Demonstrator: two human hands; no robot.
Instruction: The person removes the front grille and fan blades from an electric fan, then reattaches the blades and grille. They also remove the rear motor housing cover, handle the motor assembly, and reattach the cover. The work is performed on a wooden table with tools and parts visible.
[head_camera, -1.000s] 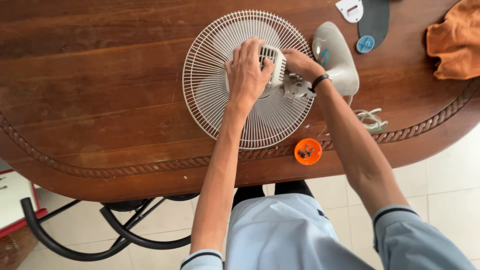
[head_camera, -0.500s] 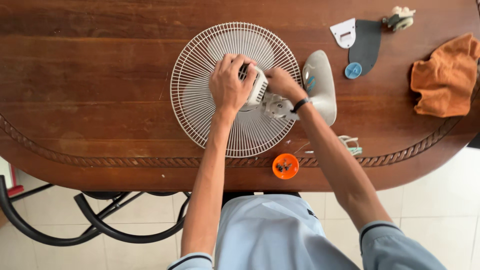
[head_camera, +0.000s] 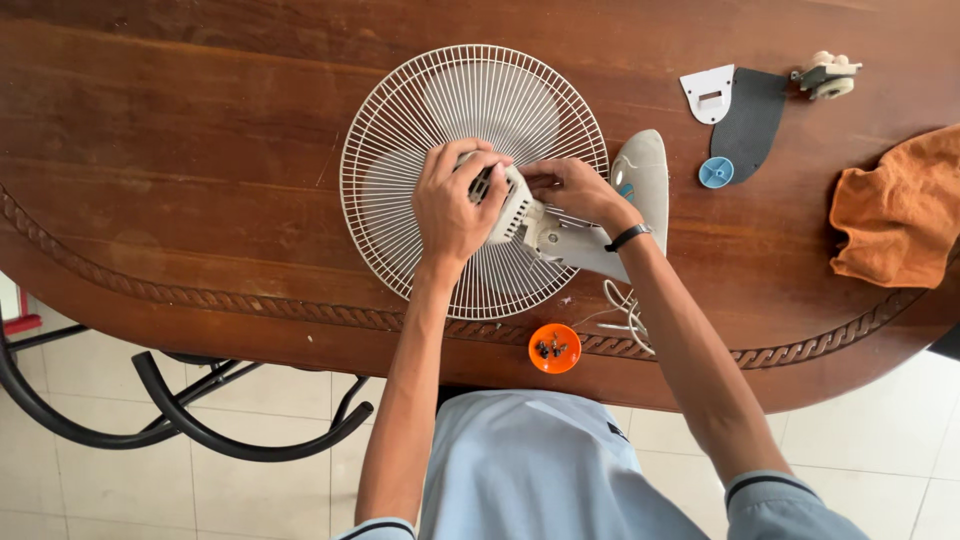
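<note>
Hands: 2 (head_camera: 452, 205) (head_camera: 570, 190), on 1 fan motor housing (head_camera: 520, 210).

An orange cloth (head_camera: 898, 213) lies on the wooden table (head_camera: 180, 150); left of the cloth, a blue cap (head_camera: 716, 172) and black plate (head_camera: 752, 118).
</note>
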